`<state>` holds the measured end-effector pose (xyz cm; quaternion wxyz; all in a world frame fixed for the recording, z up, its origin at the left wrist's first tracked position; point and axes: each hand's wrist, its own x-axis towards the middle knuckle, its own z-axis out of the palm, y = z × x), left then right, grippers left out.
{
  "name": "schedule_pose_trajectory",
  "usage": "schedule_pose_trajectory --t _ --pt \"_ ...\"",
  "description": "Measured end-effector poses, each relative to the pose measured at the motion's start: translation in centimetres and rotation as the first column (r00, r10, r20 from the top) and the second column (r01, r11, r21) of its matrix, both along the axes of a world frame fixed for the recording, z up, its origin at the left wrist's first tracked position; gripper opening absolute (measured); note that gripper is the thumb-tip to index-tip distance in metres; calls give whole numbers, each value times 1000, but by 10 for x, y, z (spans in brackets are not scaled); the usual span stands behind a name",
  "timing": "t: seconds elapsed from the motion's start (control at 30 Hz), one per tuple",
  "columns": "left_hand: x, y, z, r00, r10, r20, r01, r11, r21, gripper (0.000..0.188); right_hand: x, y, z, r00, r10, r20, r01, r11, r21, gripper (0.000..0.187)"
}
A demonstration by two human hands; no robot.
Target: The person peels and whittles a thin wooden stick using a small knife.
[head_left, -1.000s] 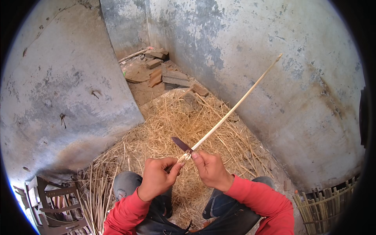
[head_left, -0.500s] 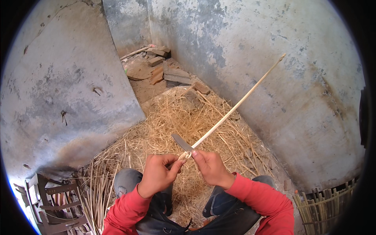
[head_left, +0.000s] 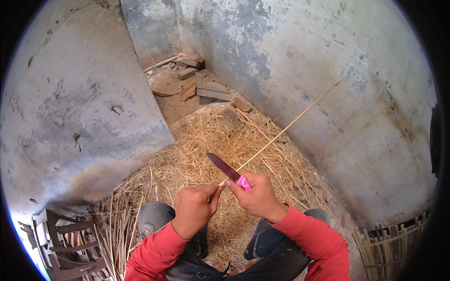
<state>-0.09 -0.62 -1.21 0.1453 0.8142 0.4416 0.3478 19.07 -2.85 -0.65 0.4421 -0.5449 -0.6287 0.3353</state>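
Straw [head_left: 197, 159] is covering the ground between two rough, stained grey walls [head_left: 328, 75], dry and tangled. Nearest, red sleeves are coming in from the lower edge; the left hand [head_left: 193, 210] is pinching the near end of a thin pale stick [head_left: 286, 129], fingers curled tight. Touching it, the right hand [head_left: 255, 196] is gripping a knife [head_left: 227, 169] by its pink handle, mostly hidden in the fist, dark flat blade pointing up-left. That stick is running straight out toward the right wall. Farther off, broken bricks [head_left: 206, 86] are lying in the corner, hard to make out.
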Motion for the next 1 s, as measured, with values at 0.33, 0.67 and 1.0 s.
schedule_pose_trajectory --t 0.33,0.67,1.0 --pt "-10 27 -3 989 73 -128 -99 972 -215 19 -9 -20 -11 966 181 184 -220 950 222 14" --pt "-27 19 17 960 -78 269 217 814 -538 28 69 11 24 950 -307 -64 308 951 16 33" --pt "-22 8 32 950 -143 278 283 773 -568 25 103 27 -10 838 -536 99 496 825 271 38"
